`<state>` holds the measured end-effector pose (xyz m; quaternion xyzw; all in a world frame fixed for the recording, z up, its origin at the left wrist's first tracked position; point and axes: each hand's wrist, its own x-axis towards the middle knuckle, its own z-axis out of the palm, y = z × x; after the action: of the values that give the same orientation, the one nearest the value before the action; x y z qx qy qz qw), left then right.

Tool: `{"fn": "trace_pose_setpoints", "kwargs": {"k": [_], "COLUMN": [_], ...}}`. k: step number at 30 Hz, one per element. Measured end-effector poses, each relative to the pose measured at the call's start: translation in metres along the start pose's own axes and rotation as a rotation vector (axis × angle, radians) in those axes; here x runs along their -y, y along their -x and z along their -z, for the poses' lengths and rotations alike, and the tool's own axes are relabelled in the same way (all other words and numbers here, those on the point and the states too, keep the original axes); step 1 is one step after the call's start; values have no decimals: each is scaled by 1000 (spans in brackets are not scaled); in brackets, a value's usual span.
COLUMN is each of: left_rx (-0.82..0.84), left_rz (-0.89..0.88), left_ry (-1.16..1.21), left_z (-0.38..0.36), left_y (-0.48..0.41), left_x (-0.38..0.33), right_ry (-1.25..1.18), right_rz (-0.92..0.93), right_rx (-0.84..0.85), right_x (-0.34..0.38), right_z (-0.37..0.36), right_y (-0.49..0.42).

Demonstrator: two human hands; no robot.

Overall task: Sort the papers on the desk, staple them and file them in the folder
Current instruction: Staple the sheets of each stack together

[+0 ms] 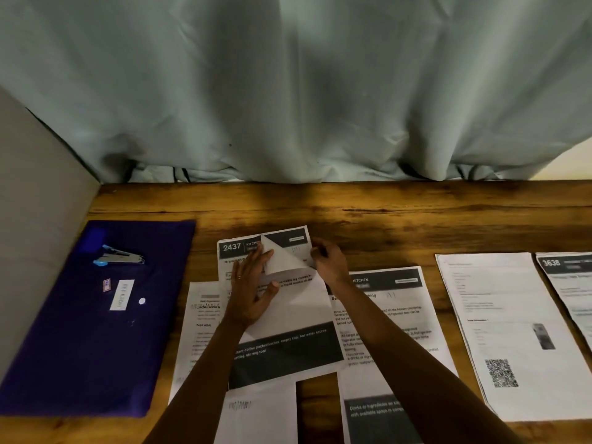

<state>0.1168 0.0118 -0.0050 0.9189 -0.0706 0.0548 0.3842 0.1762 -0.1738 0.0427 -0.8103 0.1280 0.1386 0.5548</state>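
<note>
Printed papers lie spread over the wooden desk. In the middle is a sheet headed "2437 KITCHEN", its top right corner folded over so the white back shows. My left hand lies flat on this sheet with fingers spread. My right hand pinches the folded corner at its right edge. A purple folder lies closed at the left, with a blue and silver stapler on top of it.
More sheets lie around: another KITCHEN page, a page with a QR code and a "3638" page at the right edge. A small staple box and a white label sit on the folder. A curtain hangs behind.
</note>
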Motion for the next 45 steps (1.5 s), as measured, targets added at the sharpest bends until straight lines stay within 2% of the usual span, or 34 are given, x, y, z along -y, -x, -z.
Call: {"fn": "trace_pose_setpoints", "kwargs": {"k": [5, 15, 19, 22, 26, 29, 31, 36, 38, 42, 45], "left_rx": [-11, -18, -23, -20, -30, -49, -54, -22, -27, -23, -6], "left_rz": [-9, -19, -19, -29, -18, 35, 41, -12, -9, 21, 28], "left_ry": [-30, -16, -15, -21, -2, 69, 86, 37, 39, 54, 68], "left_z": [-1, 0, 0, 2, 1, 1, 1, 3, 4, 6, 8], "left_y": [0, 1, 1, 1, 2, 2, 3, 2, 1, 1, 0], "left_x": [3, 2, 2, -1, -3, -4, -3, -1, -6, -8, -12], "right_ry": [-16, -55, -106, -122, 257, 370, 452, 427, 337, 251, 144], "right_rz": [-32, -98, -64, 90, 449, 593, 615, 431, 283, 184, 34], "right_rx": [53, 13, 3, 52, 105, 30, 11, 95, 73, 29, 38], "right_x": [14, 10, 11, 0, -27, -39, -44, -31, -26, -16, -3], "right_z": [0, -1, 1, -1, -4, -10, -11, -4, -6, -8, -4], "right_y": [-7, -9, -3, 3, 16, 24, 22, 23, 17, 5, 0]}}
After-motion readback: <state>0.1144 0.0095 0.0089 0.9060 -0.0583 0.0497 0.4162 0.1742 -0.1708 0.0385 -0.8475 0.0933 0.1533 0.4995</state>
